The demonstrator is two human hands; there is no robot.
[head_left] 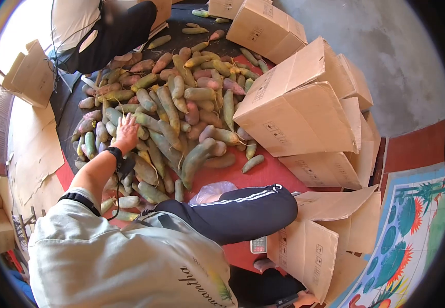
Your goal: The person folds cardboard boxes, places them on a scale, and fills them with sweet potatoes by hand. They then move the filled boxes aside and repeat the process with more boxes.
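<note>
A big heap of long green and purplish root vegetables (pixel 181 102) lies on a red and black floor cover. My left hand (pixel 126 132) reaches out onto the near left part of the heap, its fingers spread flat on the vegetables, and a black band sits on its wrist. My right hand (pixel 306 298) shows only partly at the bottom edge, beside an open cardboard box (pixel 304 251); its fingers are hidden. My bent knee in black trousers with white stripes (pixel 248 208) lies between the heap and that box.
Stacked cardboard boxes (pixel 304 113) stand to the right of the heap, more at the top (pixel 263 25). Another person in a white top and black trousers (pixel 104 31) crouches at the far left. A clear plastic bag (pixel 212 191) and a small keypad device (pixel 258 245) lie near my knee. Flat cardboard (pixel 32 149) lies at the left.
</note>
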